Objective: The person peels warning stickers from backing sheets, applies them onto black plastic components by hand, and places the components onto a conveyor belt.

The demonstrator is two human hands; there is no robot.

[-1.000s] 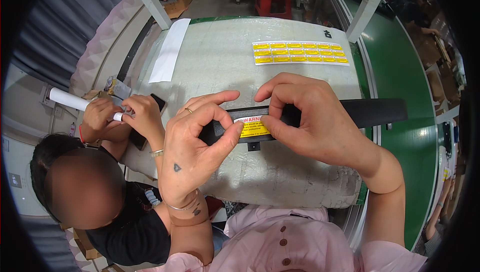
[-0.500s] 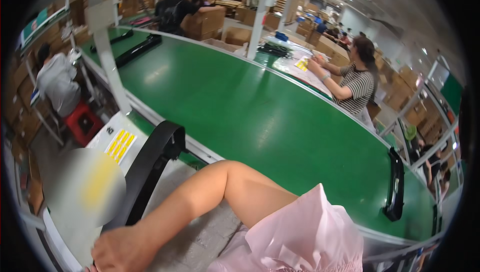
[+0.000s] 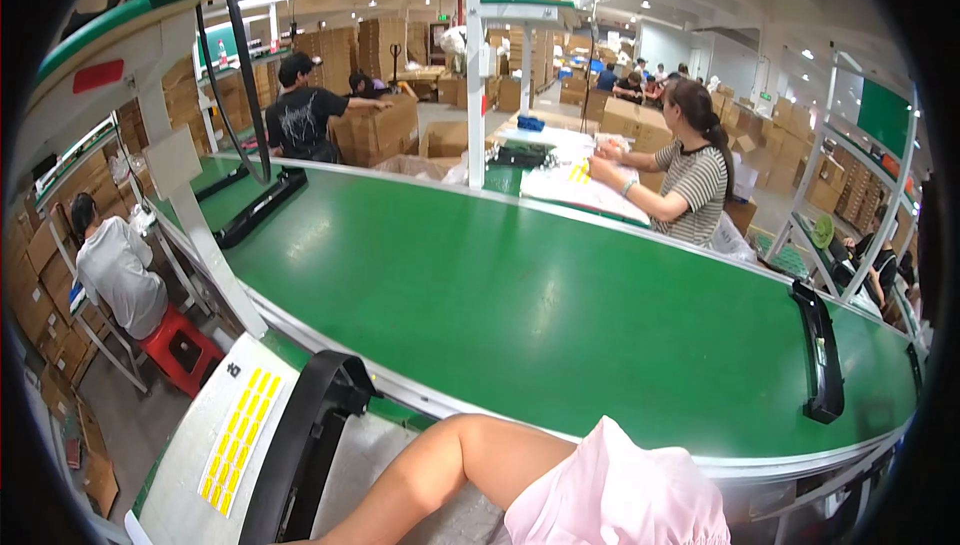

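A long, black plastic housing [image 3: 290, 435] lies on the pale tabletop [image 3: 372, 450], one end reaching the edge beside the green conveyor belt [image 3: 520, 315], the other running out through the bottom of the view. Beside it, toward the corner with the white post [image 3: 230, 275], a sheet of yellow labels [image 3: 240, 440] lies flat, a small black mark [image 3: 234, 369] just past its end. The right forearm [image 3: 410, 480], below a pink sleeve [image 3: 615, 490], angles over the tabletop on the other side of the housing; the right hand is cut off by the lower border and the left hand is out of view, so whether the fingers of either are apart, together or clamped on something cannot be told. On the belt, another black housing [image 3: 820, 355] lies toward the right end and a similar dark bar [image 3: 260, 207] toward the left. Across it, a co-worker in a striped top [image 3: 700, 180] has both hands over a worktable [image 3: 610, 207]. A person in grey [image 3: 120, 270] sits on a red stool [image 3: 183, 350].
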